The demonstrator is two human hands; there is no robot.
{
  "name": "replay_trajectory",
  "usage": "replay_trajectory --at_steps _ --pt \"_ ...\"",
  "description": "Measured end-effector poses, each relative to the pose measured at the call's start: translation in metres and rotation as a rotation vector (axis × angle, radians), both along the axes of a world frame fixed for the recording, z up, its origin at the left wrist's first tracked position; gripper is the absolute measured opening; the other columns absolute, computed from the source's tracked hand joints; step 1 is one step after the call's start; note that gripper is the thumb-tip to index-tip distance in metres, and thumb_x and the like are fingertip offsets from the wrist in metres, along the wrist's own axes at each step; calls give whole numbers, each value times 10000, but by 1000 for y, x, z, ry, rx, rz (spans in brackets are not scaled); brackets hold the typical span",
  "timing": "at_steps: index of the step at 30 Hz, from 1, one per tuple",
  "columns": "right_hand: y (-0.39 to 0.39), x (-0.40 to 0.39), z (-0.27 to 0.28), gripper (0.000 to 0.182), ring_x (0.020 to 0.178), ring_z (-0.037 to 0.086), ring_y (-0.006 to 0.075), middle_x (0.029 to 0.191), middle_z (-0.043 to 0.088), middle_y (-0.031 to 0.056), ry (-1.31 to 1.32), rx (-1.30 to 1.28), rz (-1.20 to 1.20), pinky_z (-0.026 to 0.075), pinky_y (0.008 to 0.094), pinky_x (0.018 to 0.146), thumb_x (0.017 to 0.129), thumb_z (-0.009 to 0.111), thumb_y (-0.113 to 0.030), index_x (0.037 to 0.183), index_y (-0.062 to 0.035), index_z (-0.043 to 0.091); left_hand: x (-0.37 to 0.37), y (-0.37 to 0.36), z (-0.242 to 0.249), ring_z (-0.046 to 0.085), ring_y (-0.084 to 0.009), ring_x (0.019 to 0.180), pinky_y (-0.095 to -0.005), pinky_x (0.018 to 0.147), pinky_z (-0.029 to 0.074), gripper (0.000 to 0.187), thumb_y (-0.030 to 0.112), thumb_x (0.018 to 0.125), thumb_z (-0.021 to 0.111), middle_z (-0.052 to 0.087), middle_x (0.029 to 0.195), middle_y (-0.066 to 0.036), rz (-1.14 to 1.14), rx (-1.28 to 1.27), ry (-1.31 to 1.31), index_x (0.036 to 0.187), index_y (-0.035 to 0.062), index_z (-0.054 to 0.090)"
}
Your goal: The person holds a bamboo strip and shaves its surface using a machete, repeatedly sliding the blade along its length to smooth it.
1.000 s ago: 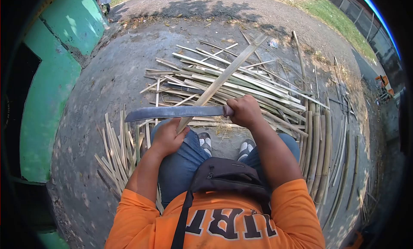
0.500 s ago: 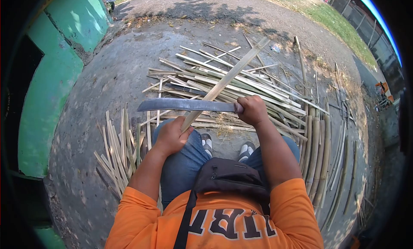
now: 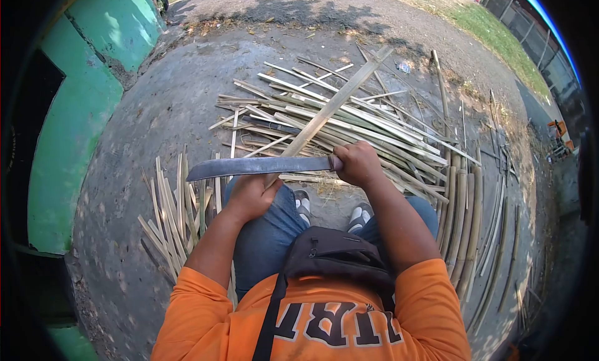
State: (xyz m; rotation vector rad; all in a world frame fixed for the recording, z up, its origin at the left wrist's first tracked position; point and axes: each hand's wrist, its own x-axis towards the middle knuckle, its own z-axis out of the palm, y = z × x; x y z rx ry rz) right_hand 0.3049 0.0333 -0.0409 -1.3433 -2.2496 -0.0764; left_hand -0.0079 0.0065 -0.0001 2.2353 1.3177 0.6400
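Note:
My left hand is closed round the lower end of a long, flat bamboo slat, which slants up and away to the right. In my right hand is the handle of a machete, its broad grey blade pointing left. The blade crosses over the slat just above my left hand, its tip beyond that hand to the left. Behind both, a heap of split bamboo strips lies on the ground, partly covered by the slat.
More strips lie at the left by my knee. Thicker bamboo poles line the right side. A green wall stands at the left. My sandalled feet are below, and a black bag rests on my lap.
The machete has moved down the slat and left, closer to my left hand. My right hand has shifted slightly left with it. The left hand keeps its hold.

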Motion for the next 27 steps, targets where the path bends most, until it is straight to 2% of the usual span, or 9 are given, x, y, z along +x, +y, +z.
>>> replay_trajectory --at_steps 3,11,14,17,20,24,27 --pt "1 3 2 131 684 677 336 702 675 84 -80 -50 -43 491 458 657 738 709 -214 753 -134 606 2 0 0 660 -483 1043 -519 888 530 337 282 948 699 712 1095 -248 -8 35 -18 1197 56 677" --pt "-4 1 5 112 678 678 316 694 669 72 -50 1 -18 481 450 662 739 709 -206 772 -139 625 -1 1 -5 659 -478 1041 -512 880 530 336 288 956 690 715 1101 -244 4 -10 4 1203 61 666" --pt "-11 -9 3 115 673 660 326 693 658 73 -21 -8 11 488 449 664 731 722 -181 790 -135 634 -2 4 -5 670 -452 1084 -460 936 525 325 272 955 701 719 1130 -233 22 -107 -20 1181 39 689" --pt "-16 -25 12 123 671 654 328 687 650 78 -58 -3 27 498 449 668 728 732 -181 787 -134 635 -1 0 -4 687 -449 1029 -459 901 534 329 279 963 699 723 1087 -231 39 -208 -184 1186 39 682" --pt "-13 -24 12 123 651 650 332 667 640 86 -66 21 -29 501 453 658 743 725 -200 766 -127 628 -5 4 -15 696 -447 989 -456 866 539 343 292 962 707 718 1055 -236 -21 -66 -148 1178 28 672" --pt "-3 -3 11 146 647 643 359 685 655 107 5 -10 -128 502 476 654 790 726 -224 793 -110 636 1 3 6 696 -446 975 -452 836 536 357 302 953 717 712 1025 -251 92 -144 -94 1146 6 666" --pt "-9 -7 12 132 650 644 360 692 658 107 31 14 -117 505 477 655 787 723 -213 805 -111 642 1 4 3 682 -469 931 -510 800 527 354 329 952 705 715 952 -250 105 -140 -104 1113 17 656"
